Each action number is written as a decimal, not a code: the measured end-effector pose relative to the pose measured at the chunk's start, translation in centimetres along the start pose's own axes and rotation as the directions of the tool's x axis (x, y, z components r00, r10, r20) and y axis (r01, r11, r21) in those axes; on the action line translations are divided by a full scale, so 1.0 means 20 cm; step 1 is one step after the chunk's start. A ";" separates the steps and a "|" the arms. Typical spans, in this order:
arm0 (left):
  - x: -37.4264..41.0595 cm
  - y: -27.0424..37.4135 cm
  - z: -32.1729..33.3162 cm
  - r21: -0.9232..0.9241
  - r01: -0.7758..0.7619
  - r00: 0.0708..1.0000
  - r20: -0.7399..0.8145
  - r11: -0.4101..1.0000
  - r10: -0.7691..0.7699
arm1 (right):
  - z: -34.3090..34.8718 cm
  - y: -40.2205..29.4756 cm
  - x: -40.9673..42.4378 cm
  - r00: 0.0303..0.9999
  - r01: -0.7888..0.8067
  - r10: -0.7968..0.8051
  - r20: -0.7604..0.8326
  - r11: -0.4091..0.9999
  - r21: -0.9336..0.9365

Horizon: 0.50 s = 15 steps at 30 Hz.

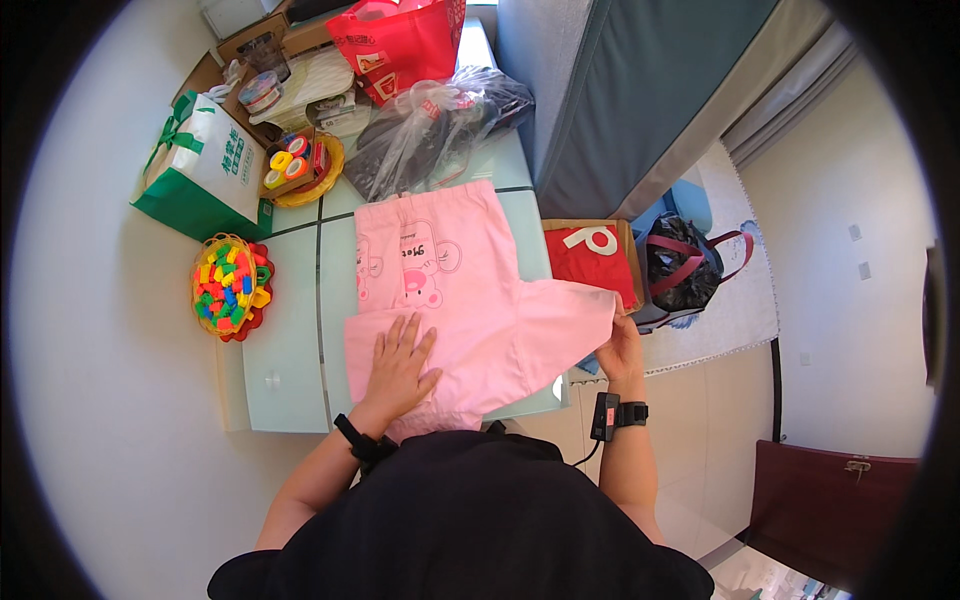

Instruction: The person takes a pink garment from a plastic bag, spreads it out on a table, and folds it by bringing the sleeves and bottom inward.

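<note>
A pink cloth garment point(480, 330) with a printed cartoon bear and one sleeve reaching right lies on a glass-topped table point(289, 375). My left hand point(400, 371) rests flat on its folded left part, palm down, fingers a little apart. At the right, past the table's edge, my right hand point(622, 349) pinches the end of the sleeve between thumb and fingers. The garment's lower edge hangs near my body at the table's front.
On the left stand a basket of toy bricks point(223, 285) and a green and white bag point(210, 165). Tape rolls point(289, 161), a clear plastic bag point(427, 135) and a red bag point(405, 45) sit behind. A cardboard box point(634, 259) and a tote point(675, 270) are at the right.
</note>
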State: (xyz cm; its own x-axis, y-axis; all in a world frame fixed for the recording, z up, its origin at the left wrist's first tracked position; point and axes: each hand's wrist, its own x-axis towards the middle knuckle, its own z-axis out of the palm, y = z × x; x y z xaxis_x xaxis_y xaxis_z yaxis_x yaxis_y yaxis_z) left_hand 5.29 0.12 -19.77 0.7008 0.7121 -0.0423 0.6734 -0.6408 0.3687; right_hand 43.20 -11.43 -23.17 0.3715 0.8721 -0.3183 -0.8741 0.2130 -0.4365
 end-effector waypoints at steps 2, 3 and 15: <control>-0.01 -0.01 0.00 -0.016 0.015 1.000 0.013 1.000 -0.015 | 0.26 0.01 -0.05 0.999 0.016 -0.013 0.038 0.997 -0.080; -0.01 -0.01 -0.01 -0.029 0.006 1.000 0.009 1.000 -0.006 | 0.32 0.02 -0.08 0.998 0.010 -0.004 0.064 0.994 -0.106; 0.02 -0.04 0.01 -0.919 0.166 0.969 0.084 0.359 -0.232 | 0.68 0.61 -0.27 0.740 -0.406 0.628 0.243 0.704 -0.583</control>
State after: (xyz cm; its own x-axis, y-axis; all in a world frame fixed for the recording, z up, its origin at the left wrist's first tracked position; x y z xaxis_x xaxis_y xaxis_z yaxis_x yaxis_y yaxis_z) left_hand 5.03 0.82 -20.27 0.5430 0.8144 -0.2047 0.1411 0.1518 0.9783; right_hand 26.21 -7.57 -15.36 -0.3500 0.8856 -0.3053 -0.5831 -0.4610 -0.6689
